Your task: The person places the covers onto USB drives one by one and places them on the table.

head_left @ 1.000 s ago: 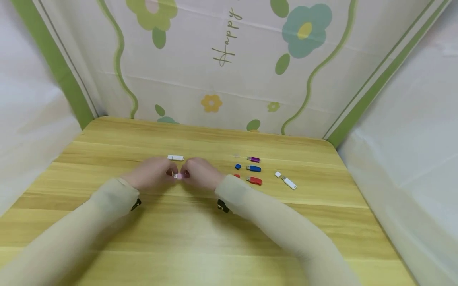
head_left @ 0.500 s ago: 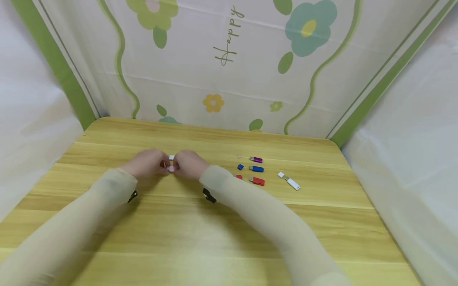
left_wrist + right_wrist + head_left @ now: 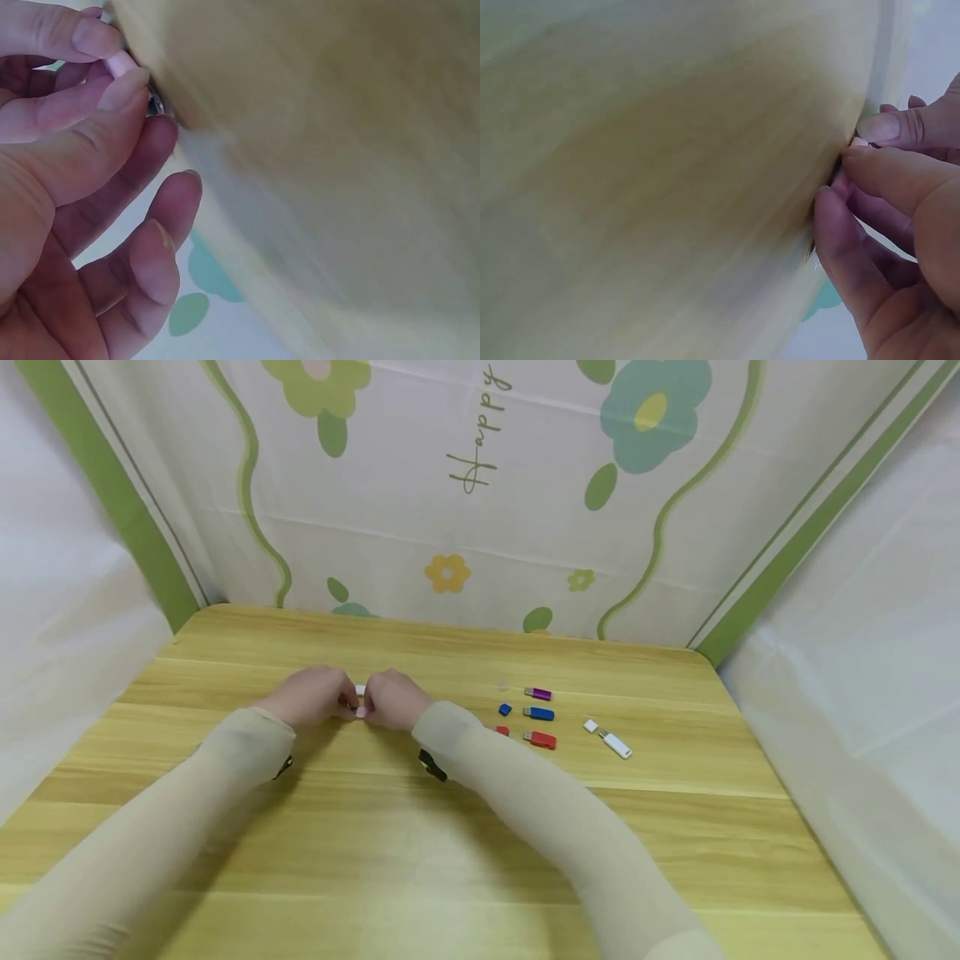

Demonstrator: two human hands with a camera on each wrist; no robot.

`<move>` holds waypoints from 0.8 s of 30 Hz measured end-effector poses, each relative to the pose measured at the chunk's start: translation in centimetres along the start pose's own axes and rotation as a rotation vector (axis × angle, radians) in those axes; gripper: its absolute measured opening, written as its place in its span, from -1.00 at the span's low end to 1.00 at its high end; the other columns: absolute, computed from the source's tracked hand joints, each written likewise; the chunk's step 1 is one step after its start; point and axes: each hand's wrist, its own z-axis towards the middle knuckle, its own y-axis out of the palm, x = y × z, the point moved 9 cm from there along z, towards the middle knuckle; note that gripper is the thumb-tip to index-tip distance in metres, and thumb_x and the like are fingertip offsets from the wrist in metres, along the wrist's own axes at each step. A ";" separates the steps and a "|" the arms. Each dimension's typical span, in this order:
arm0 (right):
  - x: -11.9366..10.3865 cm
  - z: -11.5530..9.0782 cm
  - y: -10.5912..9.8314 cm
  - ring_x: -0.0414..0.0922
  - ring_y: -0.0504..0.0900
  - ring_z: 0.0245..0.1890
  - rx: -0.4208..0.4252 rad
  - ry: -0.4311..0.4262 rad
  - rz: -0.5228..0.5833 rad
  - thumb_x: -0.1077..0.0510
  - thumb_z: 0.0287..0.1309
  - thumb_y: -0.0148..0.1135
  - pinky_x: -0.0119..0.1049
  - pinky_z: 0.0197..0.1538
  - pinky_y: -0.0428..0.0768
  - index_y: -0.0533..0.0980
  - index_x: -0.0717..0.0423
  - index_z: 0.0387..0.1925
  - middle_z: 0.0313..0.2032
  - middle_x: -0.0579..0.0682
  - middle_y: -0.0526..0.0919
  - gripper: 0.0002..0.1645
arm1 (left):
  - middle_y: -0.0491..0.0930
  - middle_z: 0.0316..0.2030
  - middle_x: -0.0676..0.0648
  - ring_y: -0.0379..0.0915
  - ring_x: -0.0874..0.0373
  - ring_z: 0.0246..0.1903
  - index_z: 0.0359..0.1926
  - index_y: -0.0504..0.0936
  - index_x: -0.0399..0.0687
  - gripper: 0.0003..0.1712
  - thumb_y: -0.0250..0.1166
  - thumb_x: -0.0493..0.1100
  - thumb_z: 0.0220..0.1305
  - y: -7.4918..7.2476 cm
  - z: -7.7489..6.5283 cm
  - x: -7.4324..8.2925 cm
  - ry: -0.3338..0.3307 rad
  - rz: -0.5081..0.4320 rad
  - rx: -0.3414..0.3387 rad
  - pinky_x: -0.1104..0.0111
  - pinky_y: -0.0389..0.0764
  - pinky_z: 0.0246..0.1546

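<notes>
Both hands meet over the left part of the wooden table, around a small pink USB stick. My right hand pinches its pink body between thumb and index finger; some pink shows there in the right wrist view. From the other side, my left hand pinches the stick's left end between thumb and forefinger. A bit of metal shows by those fingertips in the left wrist view; the rest of that end is hidden. Just behind the hands lies a white USB stick, partly covered by them.
Right of the hands lie purple, blue and red USB sticks, with a clear cap, a blue cap and a red cap beside them. Farther right are a white stick and its white cap.
Both hands have moved slightly left and back with the pink stick, and now partly cover the white stick behind. The metal end visible earlier is now hidden by the left fingers in the head view.
</notes>
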 end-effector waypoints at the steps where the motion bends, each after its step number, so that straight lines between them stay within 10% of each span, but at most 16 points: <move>1: 0.0 -0.1 -0.1 -0.26 0.58 -0.46 -0.006 0.004 0.012 0.00 0.29 0.31 -0.53 -0.33 0.50 0.74 0.10 -0.35 -0.39 -0.11 0.72 -0.73 | 0.72 -0.34 -0.02 0.62 0.03 -0.29 -0.39 0.79 -0.08 -0.93 0.52 -0.27 0.06 0.0 0.1 0.1 0.000 0.011 0.000 0.08 0.62 -0.17; 11: 0.1 -0.7 0.0 -0.29 0.23 -0.71 -0.005 0.045 0.034 0.10 0.31 0.28 -0.45 -0.28 0.37 0.66 0.10 -0.57 -0.76 -0.16 0.40 -0.67 | 0.66 -0.51 0.03 0.47 0.16 -0.49 -0.55 0.71 -0.08 -0.83 0.58 -0.32 -0.08 -0.3 0.5 1.9 0.015 0.117 0.016 0.21 0.62 -0.37; 24: 0.2 -1.1 0.0 -0.29 0.43 -0.55 0.011 0.056 0.080 0.10 0.34 0.26 -0.55 -0.43 0.40 0.74 0.14 -0.27 -0.43 -0.11 0.72 -0.77 | 0.71 -0.41 -0.01 0.60 0.10 -0.39 -0.47 0.78 -0.09 -0.90 0.56 -0.28 -0.06 -0.2 0.7 1.8 0.050 0.100 0.009 0.16 0.66 -0.27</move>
